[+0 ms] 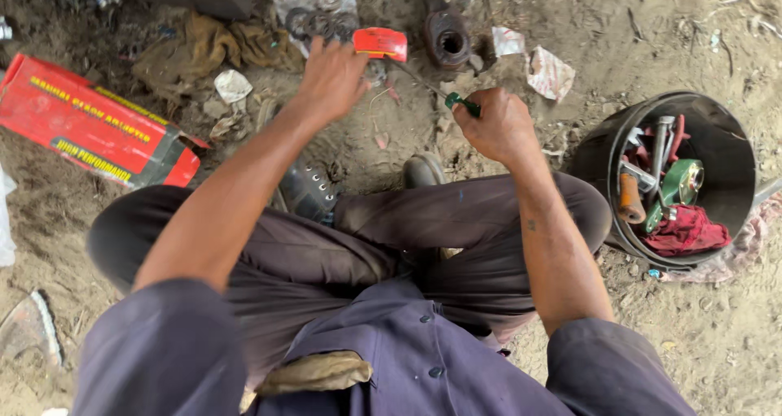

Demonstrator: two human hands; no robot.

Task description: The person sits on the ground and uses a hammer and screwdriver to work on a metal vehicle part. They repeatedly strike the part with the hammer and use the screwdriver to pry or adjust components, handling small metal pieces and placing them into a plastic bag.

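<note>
I sit cross-legged on sandy ground. My left hand (pixel 330 78) grips a small red box-like part (pixel 380 43) held above the dirt. My right hand (pixel 498 125) is closed around the green handle of a screwdriver (pixel 461 102), whose thin shaft runs up-left toward the red part. The tip seems to meet the red part, but the exact contact is hidden. A dark round metal piece (pixel 446 37) lies just beyond the hands.
A black bucket (pixel 599 151) at right holds tools, a green round part and a red rag. A long red carton (pixel 90 127) lies at left. Dirty rags (pixel 204 49), paper scraps (pixel 551 72) and dark rings (pixel 322 23) are scattered beyond my shoes.
</note>
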